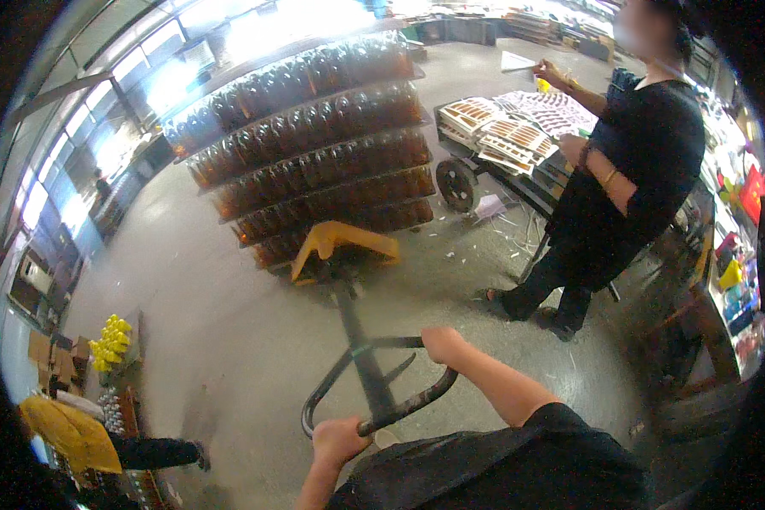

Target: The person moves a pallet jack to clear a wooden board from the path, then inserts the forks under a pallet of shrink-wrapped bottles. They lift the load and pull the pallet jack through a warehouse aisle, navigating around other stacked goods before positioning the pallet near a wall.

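Both my hands grip the looped black handle (421, 400) of a hand pallet truck. My left hand (338, 441) is closed around the near side of the loop. Round the far right side is my right hand (445, 347). A small release lever (401, 368) sits inside the loop, untouched by my fingers. The shaft (350, 312) runs forward to the truck's yellow body (341, 239). Beyond it stands a tall load of glass bottles (319, 146) with amber-coloured lower parts, stacked in several layers with sheets between them. The truck's forks are hidden by the load.
On the right a person (644, 153) in black stands at a wheeled cart (457, 185) piled with printed sheets (516, 127). Paper scraps (489, 207) litter the floor there. Another person in a yellow top (70, 433) is at lower left, near yellow items (109, 343) and cardboard boxes (57, 357).
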The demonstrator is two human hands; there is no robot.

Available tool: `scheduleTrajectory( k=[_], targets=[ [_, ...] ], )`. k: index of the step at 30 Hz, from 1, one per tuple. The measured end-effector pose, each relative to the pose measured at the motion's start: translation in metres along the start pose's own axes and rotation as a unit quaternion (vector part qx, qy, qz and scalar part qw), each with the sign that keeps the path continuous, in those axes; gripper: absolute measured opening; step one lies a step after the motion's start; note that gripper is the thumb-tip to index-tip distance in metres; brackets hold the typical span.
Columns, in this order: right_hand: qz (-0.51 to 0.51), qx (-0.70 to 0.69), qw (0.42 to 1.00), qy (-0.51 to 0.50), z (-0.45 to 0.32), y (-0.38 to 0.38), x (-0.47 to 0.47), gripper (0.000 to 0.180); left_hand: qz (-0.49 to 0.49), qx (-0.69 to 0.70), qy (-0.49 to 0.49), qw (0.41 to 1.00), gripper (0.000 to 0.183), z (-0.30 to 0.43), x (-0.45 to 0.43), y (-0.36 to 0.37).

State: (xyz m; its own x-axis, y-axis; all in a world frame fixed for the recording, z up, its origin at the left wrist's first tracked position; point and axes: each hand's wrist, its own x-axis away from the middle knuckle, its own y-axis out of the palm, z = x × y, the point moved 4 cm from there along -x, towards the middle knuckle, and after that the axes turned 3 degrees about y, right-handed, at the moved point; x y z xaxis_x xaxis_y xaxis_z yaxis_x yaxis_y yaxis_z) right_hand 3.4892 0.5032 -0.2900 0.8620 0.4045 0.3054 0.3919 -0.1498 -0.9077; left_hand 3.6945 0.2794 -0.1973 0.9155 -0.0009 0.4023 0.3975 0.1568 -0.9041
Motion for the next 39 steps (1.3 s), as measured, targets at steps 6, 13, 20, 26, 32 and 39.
scheduleTrajectory(
  k=[6,13,20,26,32,39],
  targets=[
    [-0.032,0.04,0.998,-0.041,0.021,0.024,0.047,0.017,-0.031,-0.001,0.015,0.999,0.036,0.024,0.032,0.04],
    [-0.087,0.044,0.995,-0.036,0.029,0.05,0.103,0.036,-0.084,-0.036,-0.002,0.996,0.043,0.042,0.083,0.077],
    [-0.1,0.028,0.995,0.014,0.031,0.073,0.132,0.032,-0.023,0.038,0.051,0.998,0.041,0.046,0.115,0.098],
    [-0.076,0.05,0.996,0.019,-0.004,0.087,0.14,0.036,-0.012,0.046,0.091,0.995,0.044,0.014,0.146,0.092],
    [-0.09,0.055,0.994,0.027,-0.004,0.111,0.182,0.042,0.008,0.067,0.071,0.995,0.039,0.02,0.197,0.103],
    [-0.063,0.013,0.998,0.02,0.009,0.113,0.223,0.038,0.068,0.075,0.1,0.99,0.031,0.041,0.234,0.11]
  ],
)
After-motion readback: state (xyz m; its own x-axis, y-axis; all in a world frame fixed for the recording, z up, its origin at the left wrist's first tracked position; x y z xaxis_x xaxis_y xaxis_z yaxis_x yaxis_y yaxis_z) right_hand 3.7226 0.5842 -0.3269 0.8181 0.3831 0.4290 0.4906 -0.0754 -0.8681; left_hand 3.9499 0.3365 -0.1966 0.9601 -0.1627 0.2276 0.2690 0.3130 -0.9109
